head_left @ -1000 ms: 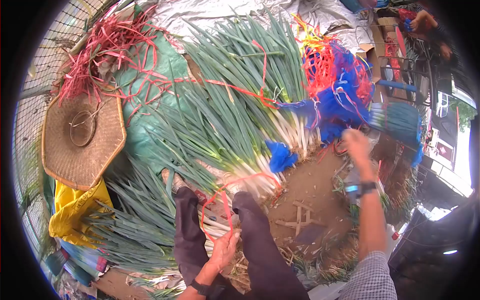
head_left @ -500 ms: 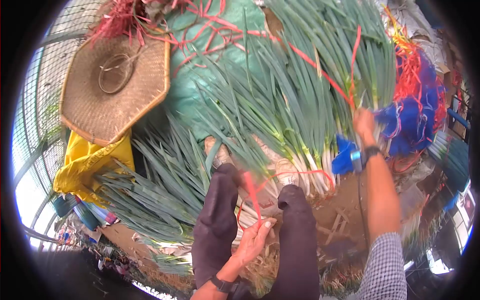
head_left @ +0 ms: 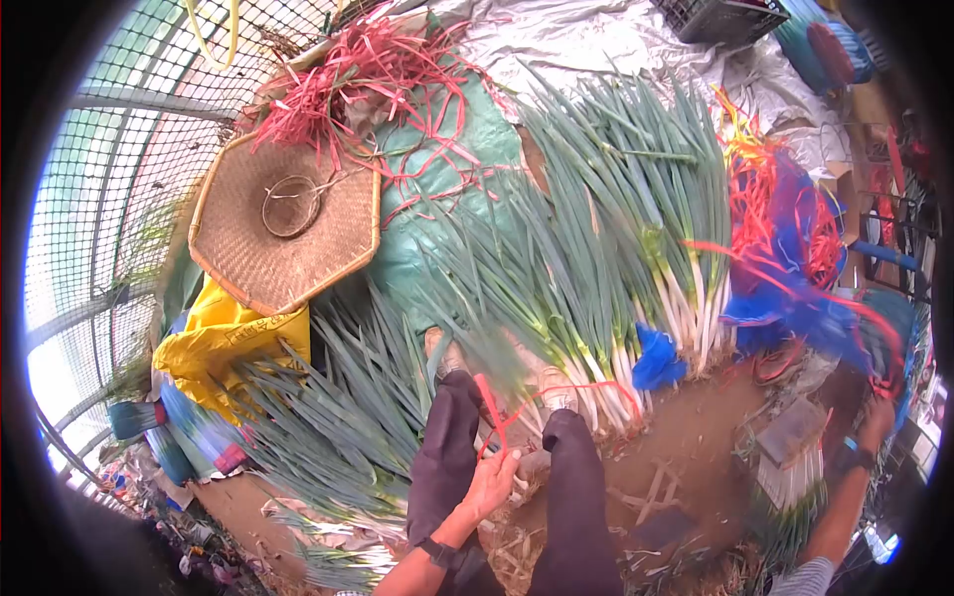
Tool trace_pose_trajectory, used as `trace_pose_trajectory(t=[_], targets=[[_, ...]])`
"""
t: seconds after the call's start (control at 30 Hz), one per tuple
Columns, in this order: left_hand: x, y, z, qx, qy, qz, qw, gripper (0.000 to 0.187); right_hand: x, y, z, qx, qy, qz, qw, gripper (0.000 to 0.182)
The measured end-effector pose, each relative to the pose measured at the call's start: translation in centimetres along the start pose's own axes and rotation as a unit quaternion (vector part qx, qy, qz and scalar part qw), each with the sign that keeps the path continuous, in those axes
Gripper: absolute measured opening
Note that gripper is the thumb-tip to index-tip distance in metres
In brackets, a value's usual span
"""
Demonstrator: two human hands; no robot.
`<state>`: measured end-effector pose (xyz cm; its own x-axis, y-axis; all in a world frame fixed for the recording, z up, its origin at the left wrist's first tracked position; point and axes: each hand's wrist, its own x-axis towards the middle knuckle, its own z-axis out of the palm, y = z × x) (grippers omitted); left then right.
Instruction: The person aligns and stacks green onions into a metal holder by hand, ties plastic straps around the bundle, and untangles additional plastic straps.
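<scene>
My left hand is closed with its fingertips pinching a red plastic strip, which rises from the hand between my knees. The red strip runs on around the white stems of a bunch of green onions by my feet. Out at the far right, my right hand is closed on another red plastic strip, its tail trailing up and left past the stems of a second bunch. The strip and the hand are a little blurred.
A woven hat lies at the left above a yellow sack and more green onions. A heap of red strips rests at the top. Blue plastic and tangled red strips lie at the right.
My right hand has swung right and down, drawing a red strip away from the green onions. The left hand keeps its pinch. The view has shifted.
</scene>
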<state>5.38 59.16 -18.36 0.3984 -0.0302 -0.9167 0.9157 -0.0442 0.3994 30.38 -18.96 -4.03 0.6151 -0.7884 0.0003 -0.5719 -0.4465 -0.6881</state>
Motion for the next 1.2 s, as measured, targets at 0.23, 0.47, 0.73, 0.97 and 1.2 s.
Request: trace_pose_trajectory(t=[0.23,0.47,0.73,0.97,1.2], targets=[[0.1,1.8,0.6,-0.1,-0.011,-0.017,0.995,0.036,-15.7,8.3,4.9,-0.301,-0.212,-0.064,0.928,0.026],[3.4,5.4,-4.1,-0.147,-0.007,0.102,0.984,0.035,-46.6,6.0,42.3,-0.304,-0.602,-0.245,0.697,0.041],[7.2,7.2,-12.2,-0.324,0.0,0.121,0.938,0.03,-59.5,-14.8,72.0,-0.187,-0.556,-0.457,0.669,0.044],[7.1,8.5,-15.0,-0.399,-0.055,0.104,0.91,0.03,-62.2,-17.9,92.3,-0.099,-0.424,-0.704,0.56,0.067],[8.1,7.7,-15.6,-0.456,-0.067,0.087,0.883,0.03,-62.7,-13.4,81.5,-0.156,-0.503,-0.602,0.6,0.018]])
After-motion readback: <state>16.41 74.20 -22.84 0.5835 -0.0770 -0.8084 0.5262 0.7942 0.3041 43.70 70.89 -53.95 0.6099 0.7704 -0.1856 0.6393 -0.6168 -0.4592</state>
